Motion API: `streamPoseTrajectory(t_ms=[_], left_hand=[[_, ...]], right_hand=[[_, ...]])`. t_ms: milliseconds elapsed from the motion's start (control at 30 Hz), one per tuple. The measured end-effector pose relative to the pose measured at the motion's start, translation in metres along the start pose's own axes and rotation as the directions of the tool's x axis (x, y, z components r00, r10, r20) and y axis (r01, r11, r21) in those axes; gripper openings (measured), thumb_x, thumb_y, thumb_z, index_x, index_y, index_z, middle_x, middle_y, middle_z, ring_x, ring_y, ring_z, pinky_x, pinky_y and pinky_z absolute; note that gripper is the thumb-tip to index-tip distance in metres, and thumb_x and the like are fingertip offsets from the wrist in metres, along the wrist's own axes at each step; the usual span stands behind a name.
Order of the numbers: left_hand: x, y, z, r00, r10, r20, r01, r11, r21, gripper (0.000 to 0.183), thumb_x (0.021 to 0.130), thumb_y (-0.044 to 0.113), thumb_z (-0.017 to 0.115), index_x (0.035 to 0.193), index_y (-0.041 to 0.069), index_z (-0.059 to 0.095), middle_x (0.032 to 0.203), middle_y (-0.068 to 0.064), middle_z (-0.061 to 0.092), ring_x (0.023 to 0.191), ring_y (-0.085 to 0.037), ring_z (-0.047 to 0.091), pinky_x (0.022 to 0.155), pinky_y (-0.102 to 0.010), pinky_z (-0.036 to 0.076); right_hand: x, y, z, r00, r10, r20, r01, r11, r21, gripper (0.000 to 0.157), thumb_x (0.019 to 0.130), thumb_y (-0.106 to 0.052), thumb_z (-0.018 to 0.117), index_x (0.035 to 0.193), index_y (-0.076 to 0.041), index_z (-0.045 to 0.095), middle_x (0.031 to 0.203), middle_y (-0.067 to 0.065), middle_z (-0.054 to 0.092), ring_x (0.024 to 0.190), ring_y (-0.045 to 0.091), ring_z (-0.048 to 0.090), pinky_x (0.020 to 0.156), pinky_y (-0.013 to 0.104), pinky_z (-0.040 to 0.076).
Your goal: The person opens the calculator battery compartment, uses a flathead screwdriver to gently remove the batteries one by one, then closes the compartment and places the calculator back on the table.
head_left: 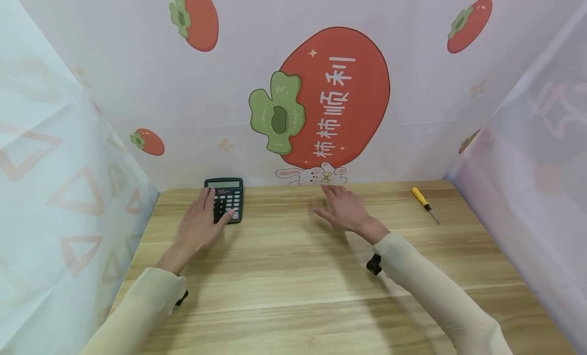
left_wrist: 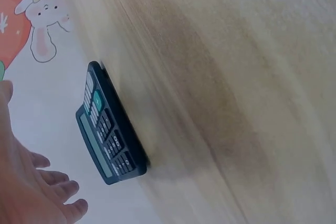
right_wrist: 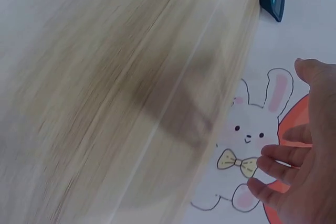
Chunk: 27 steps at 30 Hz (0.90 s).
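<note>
A black desk calculator [head_left: 236, 197] lies at the back left of the wooden table, its keys and grey display facing up. My left hand [head_left: 198, 223] hovers over its left side with the fingers extended and the thumb spread; the left wrist view shows a gap between this hand [left_wrist: 31, 182] and the calculator [left_wrist: 113, 129]. Near the back edge, right of the middle, my right hand [head_left: 344, 210] is held above the table with nothing in it. In the right wrist view its fingers [right_wrist: 283, 156] are loosely bent. A yellow-handled screwdriver [head_left: 421, 198] lies at the back right.
The wooden table [head_left: 275, 283] meets a white cloth backdrop [head_left: 238, 105] printed with red persimmons and a rabbit [head_left: 316, 175]. Cloth walls [head_left: 55, 192] also stand along the left and right sides. A small black device [head_left: 373, 264] sits at the right wrist.
</note>
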<state>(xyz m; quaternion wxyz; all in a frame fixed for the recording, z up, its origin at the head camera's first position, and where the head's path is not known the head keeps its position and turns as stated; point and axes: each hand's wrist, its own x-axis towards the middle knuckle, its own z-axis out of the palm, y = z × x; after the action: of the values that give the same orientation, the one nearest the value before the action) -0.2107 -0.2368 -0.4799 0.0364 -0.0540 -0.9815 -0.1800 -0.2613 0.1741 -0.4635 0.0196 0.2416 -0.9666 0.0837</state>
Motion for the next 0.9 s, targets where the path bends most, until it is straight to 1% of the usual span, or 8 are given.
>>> streamPoseTrajectory(t_ms=[100, 167, 233, 333, 500, 667, 800, 900], left_hand=[[0.001, -0.003, -0.001, 0.998, -0.056, 0.002, 0.056, 0.994, -0.093, 0.098, 0.108, 0.066, 0.038, 0.166, -0.007, 0.009, 0.171, -0.034, 0.013, 0.155, -0.055, 0.019, 0.126, -0.067, 0.019], [0.002, -0.005, -0.002, 0.996, -0.091, 0.003, 0.09, 0.985, -0.149, 0.098, 0.108, 0.066, 0.036, 0.166, -0.007, 0.008, 0.169, -0.036, 0.016, 0.154, -0.056, 0.022, 0.124, -0.069, 0.022], [0.003, -0.007, -0.004, 0.992, -0.129, 0.01, 0.129, 0.971, -0.203, 0.097, 0.108, 0.067, 0.034, 0.167, -0.006, 0.006, 0.169, -0.037, 0.017, 0.154, -0.056, 0.023, 0.123, -0.07, 0.024], [0.005, -0.01, -0.007, 0.984, -0.176, 0.021, 0.174, 0.94, -0.293, 0.096, 0.108, 0.068, 0.032, 0.167, -0.005, 0.008, 0.168, -0.037, 0.017, 0.154, -0.056, 0.022, 0.123, -0.071, 0.023], [0.008, -0.013, -0.012, 0.972, -0.229, 0.058, 0.23, 0.867, -0.441, 0.096, 0.11, 0.065, 0.031, 0.166, -0.007, 0.005, 0.17, -0.036, 0.01, 0.157, -0.055, 0.013, 0.127, -0.069, 0.014], [0.011, -0.02, -0.014, 0.95, -0.279, 0.138, 0.307, 0.768, -0.562, 0.101, 0.107, 0.071, 0.028, 0.167, -0.003, -0.004, 0.173, -0.032, 0.004, 0.159, -0.053, 0.011, 0.128, -0.067, 0.014], [0.011, -0.023, -0.017, 0.93, -0.305, 0.206, 0.366, 0.695, -0.619, 0.103, 0.104, 0.076, 0.027, 0.168, 0.003, -0.009, 0.175, -0.026, -0.001, 0.161, -0.048, 0.005, 0.129, -0.065, 0.013], [0.013, -0.026, -0.019, 0.916, -0.319, 0.244, 0.399, 0.658, -0.639, 0.101, 0.105, 0.075, 0.026, 0.168, 0.005, -0.011, 0.175, -0.023, -0.005, 0.161, -0.047, 0.002, 0.129, -0.064, 0.012]], right_hand=[[0.005, -0.005, 0.002, 1.0, -0.003, 0.003, 0.003, 0.999, 0.036, 0.084, 0.104, -0.058, 0.059, 0.162, -0.002, 0.039, 0.159, 0.021, 0.049, 0.147, 0.041, 0.046, 0.118, 0.06, 0.043], [0.008, -0.009, 0.004, 1.0, -0.001, 0.01, 0.001, 0.998, 0.061, 0.083, 0.104, -0.057, 0.06, 0.163, -0.002, 0.038, 0.159, 0.021, 0.048, 0.147, 0.041, 0.045, 0.119, 0.059, 0.042], [0.011, -0.013, 0.005, 1.0, -0.001, 0.009, 0.0, 0.996, 0.088, 0.082, 0.104, -0.054, 0.061, 0.163, -0.002, 0.038, 0.159, 0.022, 0.048, 0.147, 0.041, 0.045, 0.119, 0.059, 0.041], [0.016, -0.019, 0.007, 1.0, -0.001, 0.01, 0.0, 0.993, 0.121, 0.081, 0.104, -0.053, 0.062, 0.162, -0.002, 0.039, 0.16, 0.022, 0.047, 0.148, 0.041, 0.045, 0.12, 0.058, 0.042], [0.027, -0.031, 0.011, 1.0, -0.003, 0.017, 0.0, 0.982, 0.189, 0.08, 0.105, -0.053, 0.061, 0.162, -0.002, 0.039, 0.162, 0.021, 0.045, 0.149, 0.039, 0.045, 0.118, 0.057, 0.044], [0.037, -0.044, 0.016, 1.0, 0.005, 0.031, -0.013, 0.961, 0.276, 0.079, 0.105, -0.052, 0.061, 0.163, -0.004, 0.038, 0.162, 0.018, 0.046, 0.149, 0.036, 0.045, 0.12, 0.054, 0.043], [0.046, -0.057, 0.02, 0.999, 0.007, 0.046, -0.023, 0.936, 0.352, 0.076, 0.106, -0.051, 0.061, 0.161, -0.002, 0.041, 0.163, 0.017, 0.047, 0.152, 0.035, 0.043, 0.125, 0.051, 0.037], [0.052, -0.066, 0.022, 0.998, 0.008, 0.058, -0.031, 0.909, 0.416, 0.075, 0.106, -0.049, 0.06, 0.159, 0.001, 0.043, 0.161, 0.018, 0.049, 0.152, 0.034, 0.043, 0.125, 0.049, 0.036]])
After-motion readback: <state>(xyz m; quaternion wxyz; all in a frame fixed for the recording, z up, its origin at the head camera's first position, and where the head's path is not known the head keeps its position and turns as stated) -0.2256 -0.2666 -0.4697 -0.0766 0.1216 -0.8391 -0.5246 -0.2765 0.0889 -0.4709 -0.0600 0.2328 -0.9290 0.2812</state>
